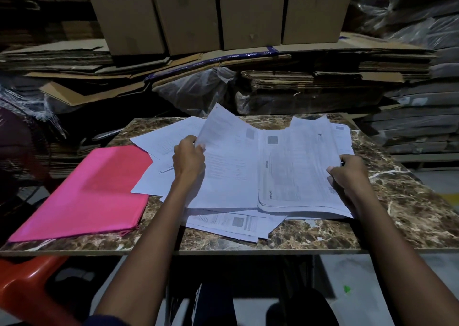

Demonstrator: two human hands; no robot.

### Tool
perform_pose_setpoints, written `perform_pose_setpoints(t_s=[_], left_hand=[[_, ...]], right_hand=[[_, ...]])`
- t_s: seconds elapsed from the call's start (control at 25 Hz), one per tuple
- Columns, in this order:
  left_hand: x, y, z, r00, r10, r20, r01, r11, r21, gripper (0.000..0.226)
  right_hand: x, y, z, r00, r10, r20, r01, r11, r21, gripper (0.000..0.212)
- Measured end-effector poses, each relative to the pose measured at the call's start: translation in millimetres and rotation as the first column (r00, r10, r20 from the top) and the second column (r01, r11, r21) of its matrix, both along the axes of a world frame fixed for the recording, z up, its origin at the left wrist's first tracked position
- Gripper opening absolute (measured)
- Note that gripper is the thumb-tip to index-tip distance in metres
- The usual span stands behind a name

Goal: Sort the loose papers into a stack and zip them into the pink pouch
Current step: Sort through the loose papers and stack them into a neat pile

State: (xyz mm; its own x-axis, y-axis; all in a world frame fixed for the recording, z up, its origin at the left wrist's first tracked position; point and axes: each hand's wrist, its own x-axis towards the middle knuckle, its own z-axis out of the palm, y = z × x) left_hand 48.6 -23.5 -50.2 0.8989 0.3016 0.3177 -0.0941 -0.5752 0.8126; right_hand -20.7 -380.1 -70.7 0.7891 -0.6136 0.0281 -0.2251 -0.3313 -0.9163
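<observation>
At the lower left corner of the frame sits part of an orange plastic stool [22, 288]. Above it the table [409, 216] has a glossy brown marble pattern with pale veins. The pink pouch [84, 196] lies flat and smooth at the table's left, closed as far as can be seen, apart from both hands. Loose papers [233, 222], white printed sheets with grey blurred squares, spread across the table's middle. The left hand [188, 160] pinches the edge of one raised sheet [223, 152], fingers curled round it. The right hand [347, 174] grips the right edge of a thicker stack [298, 171], thumb on top; small sideways print on it reads "SAMSUNG". Behind the table lie flattened cardboard sheets [335, 82] with corrugated edges and crinkled clear plastic [196, 87]. At the top stand plain brown boxes [250, 12]; a blue tape strip below them bears unreadable lettering.
</observation>
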Motion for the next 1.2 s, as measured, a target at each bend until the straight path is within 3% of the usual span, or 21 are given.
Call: perform_pose_setpoints(t_s=[0.2, 0.36, 0.52, 0.64, 0.8, 0.96, 1.2], left_hand=[[-7.4, -6.4, -13.1, 0.988, -0.13, -0.078, 0.123, 0.988, -0.089, 0.016], [-6.6, -15.4, -17.0, 0.984, -0.113, -0.14, 0.095, 0.987, -0.128, 0.022], [-1.8, -29.2, -19.0, 0.944, -0.295, -0.147, 0.256, 0.937, -0.238, 0.016], [-5.1, -47.9, -20.8, 0.915, -0.371, -0.156, 0.306, 0.892, -0.332, 0.04], [-11.3, -65.3, -12.2, 0.887, -0.377, -0.265, 0.253, 0.879, -0.403, 0.05], [-10.8, -69.2, -15.3, 0.863, -0.472, -0.182, 0.324, 0.792, -0.517, 0.027], [-20.1, -77.5, -13.9, 0.869, -0.495, -0.006, 0.416, 0.736, -0.534, 0.023]], right_hand=[[-1.6, 8.8, 7.8, 0.999, 0.027, 0.039, -0.031, 0.995, 0.098, 0.011], [2.2, 12.8, 23.4, 0.989, -0.062, 0.136, 0.063, 0.998, -0.009, 0.014], [5.1, 32.0, 29.3, 0.993, 0.064, 0.104, -0.062, 0.998, -0.017, 0.005], [3.6, 50.5, 19.2, 0.99, 0.131, 0.06, -0.132, 0.991, 0.011, 0.006], [2.7, 54.6, 3.6, 0.985, 0.172, 0.022, -0.17, 0.984, -0.052, 0.011], [-0.6, 57.5, 3.7, 0.981, 0.185, 0.063, -0.177, 0.978, -0.114, 0.031], [-7.1, 54.9, 7.3, 0.98, 0.142, 0.139, -0.114, 0.974, -0.196, 0.04]])
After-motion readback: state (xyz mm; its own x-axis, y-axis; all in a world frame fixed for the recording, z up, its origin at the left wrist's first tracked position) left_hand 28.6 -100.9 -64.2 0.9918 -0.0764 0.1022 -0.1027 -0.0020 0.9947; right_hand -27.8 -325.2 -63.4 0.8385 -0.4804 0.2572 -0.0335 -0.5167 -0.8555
